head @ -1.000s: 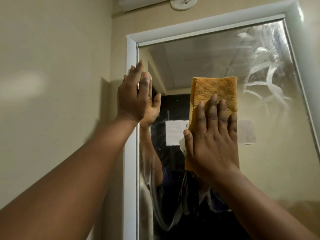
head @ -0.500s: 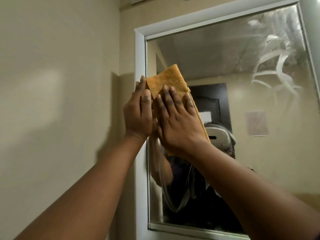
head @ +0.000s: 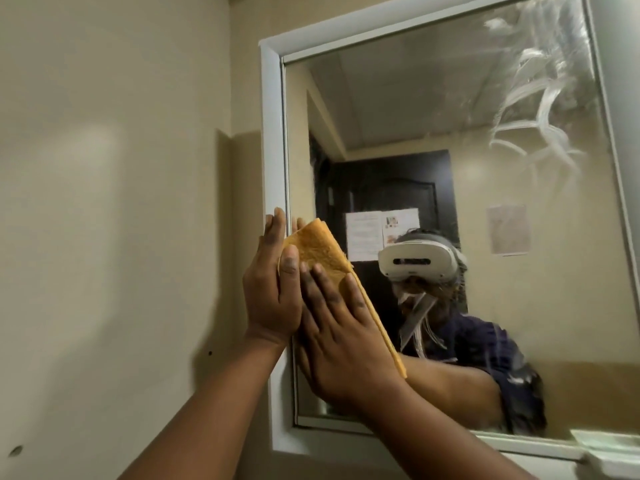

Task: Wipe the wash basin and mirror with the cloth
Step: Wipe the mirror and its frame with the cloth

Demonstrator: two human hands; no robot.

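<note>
Beige bathroom wall [head: 114, 202] on the left, white-framed mirror [head: 450, 140] taking up the rest of the view, so we're mid mirror-wipe here. The cloth [head: 317, 249], a folded orange-yellow thing, sits flat on the glass right by the left frame edge, about halfway up.

The right hand [head: 341, 327] presses it on with fingers straight and slightly spread across its lower part. The left hand [head: 273, 289] is straight-fingered too, fingers together, tips up on the white frame [head: 272, 140], thumb lying at the cloth's near edge. Nobody's pinching or gripping anything as far as I can see.

Progress, my guess: not far along. The upper right of the glass has big white smears [head: 540, 109], so that patch looks unfinished, and the middle looks hazy-ish. The wash basin isn't in view at all, so can't say if it's been touched; I'd count it as still to do.

Orientation: the cloth is a long rectangle, long axis running diagonally, top end leaning up-left toward the frame, bottom end trailing down-right past the right wrist. One short edge points up.
</note>
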